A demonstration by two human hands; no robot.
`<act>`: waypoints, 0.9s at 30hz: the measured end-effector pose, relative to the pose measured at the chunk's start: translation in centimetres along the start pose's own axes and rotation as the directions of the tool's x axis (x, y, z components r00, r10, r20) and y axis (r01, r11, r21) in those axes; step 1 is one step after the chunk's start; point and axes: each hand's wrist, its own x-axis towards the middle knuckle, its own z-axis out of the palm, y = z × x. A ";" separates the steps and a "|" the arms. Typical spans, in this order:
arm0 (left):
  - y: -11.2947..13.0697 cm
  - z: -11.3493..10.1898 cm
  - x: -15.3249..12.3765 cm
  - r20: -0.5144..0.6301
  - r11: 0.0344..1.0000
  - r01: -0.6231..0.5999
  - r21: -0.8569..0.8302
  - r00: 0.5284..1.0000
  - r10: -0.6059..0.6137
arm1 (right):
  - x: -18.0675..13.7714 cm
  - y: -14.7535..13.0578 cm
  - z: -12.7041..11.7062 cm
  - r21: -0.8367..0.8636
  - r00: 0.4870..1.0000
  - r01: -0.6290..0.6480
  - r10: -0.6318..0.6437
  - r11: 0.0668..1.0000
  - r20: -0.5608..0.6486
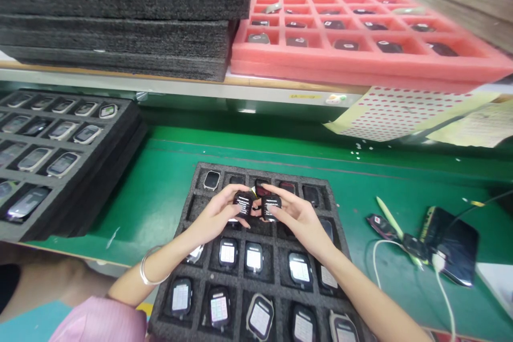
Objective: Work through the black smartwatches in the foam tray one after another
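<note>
A black foam tray (188, 214) lies on the green mat in front of me, its cells filled with several small smartwatch bodies with lit screens. My left hand (218, 214) pinches one watch body (243, 204) with a dark screen showing white text. My right hand (294, 214) grips a second watch body (271, 206) right beside it. Both are held side by side just above the tray's second row. A silver bangle (148, 273) sits on my left wrist.
Another black tray (120, 133) with watch bodies sits at the left. On the shelf behind stand a stack of black foam (120, 16) and a pink foam tray (360, 61) with parts. A phone (452, 243), cables and a pale stylus (390, 216) lie at the right.
</note>
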 end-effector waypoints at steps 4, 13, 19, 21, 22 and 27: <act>0.2 -0.2 0.0 -0.031 1.000 -0.022 0.008 0.999 0.023 | -0.2 0.3 0.0 0.034 0.995 0.011 -0.014 0.999 0.095; 1.3 -0.9 -0.3 -0.036 0.995 -0.093 -0.045 0.995 0.092 | 0.2 1.3 -0.8 -0.595 0.946 0.306 -0.170 0.743 0.275; 1.7 -0.7 -0.3 -0.057 0.994 -0.102 -0.035 0.993 0.100 | 0.1 0.4 -1.2 -0.807 0.913 0.408 -0.173 0.427 0.370; 1.8 -0.8 -0.3 -0.065 0.994 -0.100 -0.036 0.993 0.098 | -0.2 0.0 -1.6 -0.805 0.915 0.403 -0.220 0.435 0.339; 1.8 -0.8 -0.3 -0.067 0.994 -0.100 -0.037 0.993 0.098 | -0.4 -0.1 -2.0 -0.807 0.917 0.392 -0.255 0.442 0.306; 1.7 -1.3 -0.6 -0.073 0.993 -0.108 -0.044 0.992 0.104 | -2.4 -0.1 -4.7 -0.845 0.924 0.307 -0.350 0.438 0.154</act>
